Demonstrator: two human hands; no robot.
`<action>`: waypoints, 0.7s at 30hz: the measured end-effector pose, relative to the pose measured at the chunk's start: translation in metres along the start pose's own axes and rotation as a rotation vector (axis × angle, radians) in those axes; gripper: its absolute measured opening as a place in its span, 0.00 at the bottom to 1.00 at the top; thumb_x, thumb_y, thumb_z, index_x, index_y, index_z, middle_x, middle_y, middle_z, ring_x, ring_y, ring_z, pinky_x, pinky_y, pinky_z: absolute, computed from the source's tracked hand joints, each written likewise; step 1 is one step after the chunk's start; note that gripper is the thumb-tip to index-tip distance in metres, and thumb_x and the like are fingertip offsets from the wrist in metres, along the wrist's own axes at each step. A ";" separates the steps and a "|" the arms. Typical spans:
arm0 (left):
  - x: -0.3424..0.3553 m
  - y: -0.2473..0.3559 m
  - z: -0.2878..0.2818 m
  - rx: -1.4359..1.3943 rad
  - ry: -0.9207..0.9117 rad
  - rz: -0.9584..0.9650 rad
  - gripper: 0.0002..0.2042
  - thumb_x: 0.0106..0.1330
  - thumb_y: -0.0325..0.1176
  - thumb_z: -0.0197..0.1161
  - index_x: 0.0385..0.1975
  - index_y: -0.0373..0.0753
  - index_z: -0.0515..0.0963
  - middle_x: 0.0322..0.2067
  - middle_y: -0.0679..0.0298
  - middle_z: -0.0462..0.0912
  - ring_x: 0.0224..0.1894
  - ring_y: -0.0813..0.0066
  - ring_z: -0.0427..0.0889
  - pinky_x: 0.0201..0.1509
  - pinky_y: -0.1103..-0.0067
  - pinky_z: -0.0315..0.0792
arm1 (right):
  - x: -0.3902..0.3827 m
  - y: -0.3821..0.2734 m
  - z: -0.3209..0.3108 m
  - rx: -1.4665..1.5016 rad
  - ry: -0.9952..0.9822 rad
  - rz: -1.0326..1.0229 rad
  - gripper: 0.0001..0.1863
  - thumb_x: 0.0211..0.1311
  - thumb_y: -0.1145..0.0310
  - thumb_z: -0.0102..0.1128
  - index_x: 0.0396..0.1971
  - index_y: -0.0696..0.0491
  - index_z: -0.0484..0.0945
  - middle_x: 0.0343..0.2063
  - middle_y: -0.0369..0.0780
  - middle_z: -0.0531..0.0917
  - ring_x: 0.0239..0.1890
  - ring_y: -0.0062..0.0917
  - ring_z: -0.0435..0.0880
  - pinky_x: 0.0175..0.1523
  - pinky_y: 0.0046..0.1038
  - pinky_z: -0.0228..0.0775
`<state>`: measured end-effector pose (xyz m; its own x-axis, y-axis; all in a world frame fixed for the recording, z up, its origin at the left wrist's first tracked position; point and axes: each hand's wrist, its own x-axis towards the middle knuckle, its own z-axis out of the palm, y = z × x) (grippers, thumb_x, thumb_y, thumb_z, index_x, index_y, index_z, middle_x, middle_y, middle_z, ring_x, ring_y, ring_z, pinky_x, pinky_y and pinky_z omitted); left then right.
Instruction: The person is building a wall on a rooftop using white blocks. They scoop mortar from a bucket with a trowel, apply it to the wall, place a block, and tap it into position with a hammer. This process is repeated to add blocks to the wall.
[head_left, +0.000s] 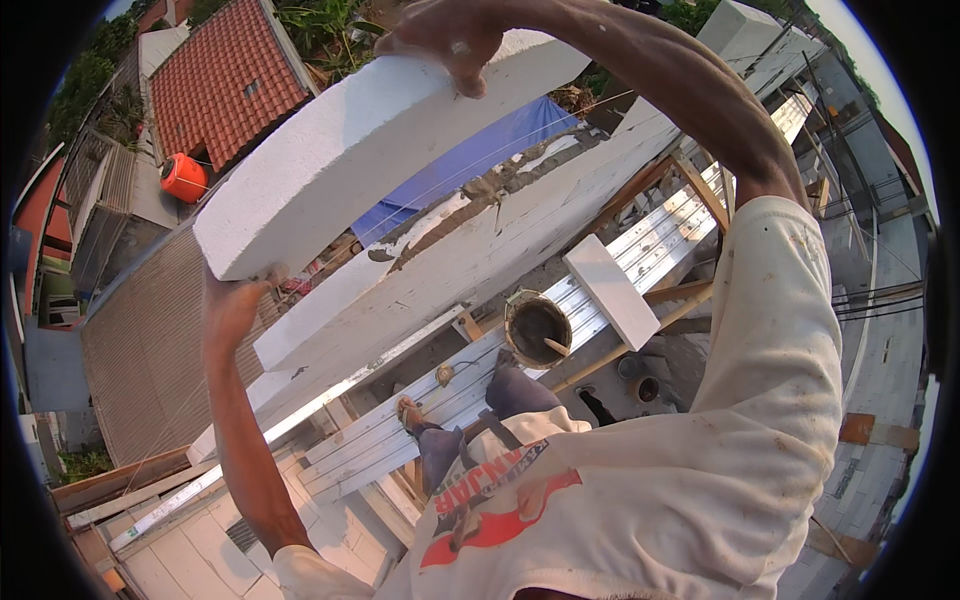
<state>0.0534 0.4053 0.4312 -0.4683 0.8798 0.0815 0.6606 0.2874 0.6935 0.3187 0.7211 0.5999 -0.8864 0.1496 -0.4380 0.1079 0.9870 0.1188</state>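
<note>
The left hand (232,312) and right hand (447,42) both hold a long white block (340,150), upper left. The pale shirt (690,450), bottom middle, has printed letters (490,484), some red.

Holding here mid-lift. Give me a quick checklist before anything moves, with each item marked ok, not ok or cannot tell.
1. Left hand on the white masonry block: ok, gripping its near lower end.
2. Right hand on the block: ok, over its upper edge toward the far end.
3. Clearance between block and white wall: cannot tell, one view hides the depth.
4. Even grey mortar on the wall top: not ok, it looks patchy.
5. Room around the feet: not ok, the mortar bucket stands right by one foot.
6. Clear silver planks: not ok, a second block lies across them.
</note>
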 end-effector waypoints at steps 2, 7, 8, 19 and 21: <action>0.000 0.000 0.013 0.020 -0.067 -0.051 0.37 0.53 0.31 0.83 0.62 0.29 0.71 0.55 0.51 0.82 0.57 0.59 0.82 0.65 0.67 0.73 | 0.023 0.020 0.053 0.124 0.138 -0.098 0.43 0.25 0.74 0.82 0.54 0.58 0.80 0.46 0.48 0.87 0.52 0.41 0.86 0.56 0.40 0.76; 0.004 0.008 0.058 -0.147 -0.155 -0.069 0.37 0.52 0.31 0.85 0.62 0.30 0.72 0.54 0.53 0.83 0.57 0.60 0.82 0.64 0.67 0.74 | 0.017 0.033 0.106 0.228 0.164 -0.077 0.48 0.10 0.72 0.84 0.49 0.58 0.82 0.34 0.45 0.91 0.35 0.40 0.89 0.43 0.39 0.80; 0.005 0.005 0.065 -0.145 -0.171 -0.071 0.38 0.52 0.31 0.85 0.62 0.30 0.72 0.54 0.53 0.83 0.57 0.61 0.82 0.64 0.67 0.74 | 0.019 0.036 0.116 0.223 0.128 -0.073 0.46 0.13 0.72 0.84 0.49 0.59 0.82 0.35 0.46 0.90 0.38 0.42 0.89 0.45 0.40 0.79; 0.008 -0.005 0.111 -0.068 -0.217 -0.072 0.32 0.56 0.30 0.82 0.60 0.31 0.75 0.51 0.56 0.85 0.53 0.65 0.82 0.61 0.70 0.76 | 0.007 0.045 0.152 0.208 0.061 -0.032 0.42 0.19 0.71 0.83 0.49 0.59 0.83 0.35 0.45 0.88 0.41 0.41 0.88 0.44 0.42 0.78; 0.007 0.000 0.115 -0.084 -0.235 -0.090 0.38 0.54 0.35 0.85 0.62 0.31 0.72 0.54 0.52 0.84 0.55 0.61 0.83 0.63 0.68 0.75 | 0.005 0.047 0.154 0.215 0.054 -0.020 0.42 0.19 0.71 0.83 0.49 0.58 0.83 0.35 0.44 0.88 0.40 0.41 0.88 0.44 0.41 0.78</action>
<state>0.1173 0.4553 0.3494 -0.3678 0.9185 -0.1449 0.5669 0.3451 0.7480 0.3886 0.7770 0.4663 -0.9114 0.1325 -0.3896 0.1786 0.9803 -0.0843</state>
